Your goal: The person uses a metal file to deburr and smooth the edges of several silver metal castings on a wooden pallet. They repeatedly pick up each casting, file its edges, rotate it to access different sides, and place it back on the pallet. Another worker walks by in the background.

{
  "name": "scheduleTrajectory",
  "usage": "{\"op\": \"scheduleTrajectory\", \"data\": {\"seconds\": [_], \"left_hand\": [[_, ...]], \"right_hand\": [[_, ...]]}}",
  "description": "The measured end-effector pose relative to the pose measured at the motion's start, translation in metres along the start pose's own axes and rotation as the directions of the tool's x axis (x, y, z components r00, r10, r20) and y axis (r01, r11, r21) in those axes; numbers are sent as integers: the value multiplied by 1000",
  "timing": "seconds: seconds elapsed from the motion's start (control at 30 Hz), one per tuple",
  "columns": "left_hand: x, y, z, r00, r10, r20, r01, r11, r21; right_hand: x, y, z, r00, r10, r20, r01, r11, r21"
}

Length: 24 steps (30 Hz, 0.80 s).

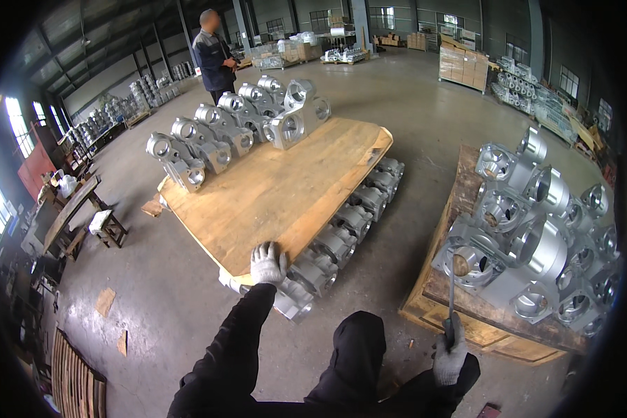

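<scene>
Two gloved hands (267, 265), one long tool (452, 296), one wooden board (279, 184), one white-topped stool (100, 221), one standing person (213, 59)

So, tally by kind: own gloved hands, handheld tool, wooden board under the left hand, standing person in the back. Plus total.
Left hand plus right hand, both gloved: 2
Handheld tool: 1
Wooden board: 1
Standing person: 1
Total: 5

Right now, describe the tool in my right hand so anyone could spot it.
On the right stands a wooden crate topped with silver castings. By its near side, the gloved right hand holds the tool: a dark handle with a long, narrow shaft, slim where the castings are bulky and hollow.
</scene>
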<state>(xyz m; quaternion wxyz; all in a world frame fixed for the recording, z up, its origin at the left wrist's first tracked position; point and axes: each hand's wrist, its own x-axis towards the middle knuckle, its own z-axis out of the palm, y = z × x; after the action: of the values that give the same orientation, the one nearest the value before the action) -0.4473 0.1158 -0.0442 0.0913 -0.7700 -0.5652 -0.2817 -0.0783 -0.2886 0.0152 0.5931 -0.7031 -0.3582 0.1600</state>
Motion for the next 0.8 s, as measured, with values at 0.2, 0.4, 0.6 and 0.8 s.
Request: {"op": "scheduleTrajectory", "data": {"seconds": [0.2,0.4,0.6,0.8], "left_hand": [[0,1,-2,1000,-2,9,2,1000,-9],[0,0,0,998,-23,50,24,1000,-14],[-1,-1,1,1000,1,7,-1,1000,15],[0,-3,4,1000,2,6,-2,1000,-27]], "right_hand": [[3,-1,6,995,101,8,-102,994,46],[8,3,14,1000,-10,-4,10,1000,-13],[8,-21,18,990,137,11,-138,984,112],[7,-31,18,986,167,1,-167,986,29]]}}
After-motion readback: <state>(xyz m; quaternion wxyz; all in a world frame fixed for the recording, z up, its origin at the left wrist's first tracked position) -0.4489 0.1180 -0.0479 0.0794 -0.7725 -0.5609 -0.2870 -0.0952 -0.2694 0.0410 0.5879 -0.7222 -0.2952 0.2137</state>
